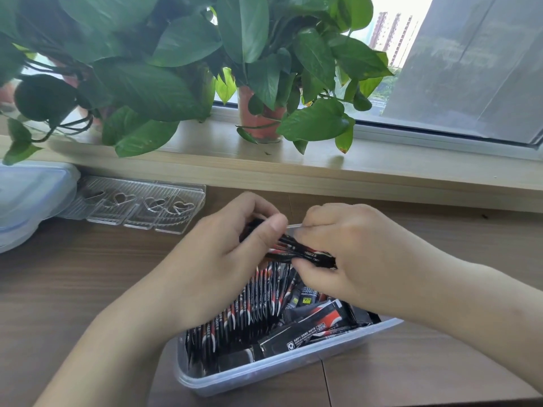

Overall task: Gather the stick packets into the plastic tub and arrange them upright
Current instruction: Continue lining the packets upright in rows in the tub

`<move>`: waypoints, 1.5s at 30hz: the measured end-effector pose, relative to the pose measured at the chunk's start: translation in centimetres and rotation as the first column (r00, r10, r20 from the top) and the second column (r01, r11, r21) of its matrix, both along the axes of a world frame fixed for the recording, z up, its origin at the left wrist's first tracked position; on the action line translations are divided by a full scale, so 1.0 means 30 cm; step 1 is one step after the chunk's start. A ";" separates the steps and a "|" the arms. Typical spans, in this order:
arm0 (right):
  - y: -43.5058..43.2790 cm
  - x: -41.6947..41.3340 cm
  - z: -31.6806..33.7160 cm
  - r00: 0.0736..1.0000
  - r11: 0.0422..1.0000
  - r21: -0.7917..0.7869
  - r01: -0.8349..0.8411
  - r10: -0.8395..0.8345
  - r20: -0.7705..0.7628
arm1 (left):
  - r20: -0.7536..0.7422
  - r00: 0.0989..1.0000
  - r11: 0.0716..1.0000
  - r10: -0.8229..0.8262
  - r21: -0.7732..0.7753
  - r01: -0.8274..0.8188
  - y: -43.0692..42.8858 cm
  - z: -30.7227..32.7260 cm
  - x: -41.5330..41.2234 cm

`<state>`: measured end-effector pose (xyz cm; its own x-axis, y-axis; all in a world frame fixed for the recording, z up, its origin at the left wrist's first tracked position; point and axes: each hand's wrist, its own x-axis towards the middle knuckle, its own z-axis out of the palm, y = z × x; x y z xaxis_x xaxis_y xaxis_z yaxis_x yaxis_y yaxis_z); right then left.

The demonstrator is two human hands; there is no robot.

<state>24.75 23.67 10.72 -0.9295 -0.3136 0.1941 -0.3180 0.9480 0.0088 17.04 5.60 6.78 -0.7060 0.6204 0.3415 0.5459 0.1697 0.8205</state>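
Above tub: left hand and right hand grip packet bundle, squaring it for upright placement.

Two bare forearms come in from the lower corners of the frame, one from lower left, one from lower right. No sleeves, watch, bracelet or rings show on either. The left hand has a short, trimmed thumbnail, plain and unpainted. The right hand shows smooth rounded knuckles, nothing worn.
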 end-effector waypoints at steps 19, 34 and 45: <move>0.132 0.073 0.007 0.725 0.507 -0.522 0.686 -0.421 0.545 | -0.619 0.143 0.635 -0.772 -0.763 0.125 0.138 -0.035 -0.181; 0.092 0.063 -0.016 0.767 0.724 -0.286 0.628 -0.516 0.381 | -0.433 0.293 0.490 -0.852 -0.857 0.159 0.116 -0.083 -0.205; 0.092 0.064 -0.018 0.776 0.732 -0.284 0.619 -0.515 0.363 | -0.261 0.421 0.329 -0.869 -0.939 0.096 0.126 -0.013 -0.144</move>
<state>26.67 26.42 10.17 -0.9390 0.3355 -0.0760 0.3386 0.8621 -0.3771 12.71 9.37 6.39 0.0708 0.9439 -0.3224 0.9861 -0.1149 -0.1198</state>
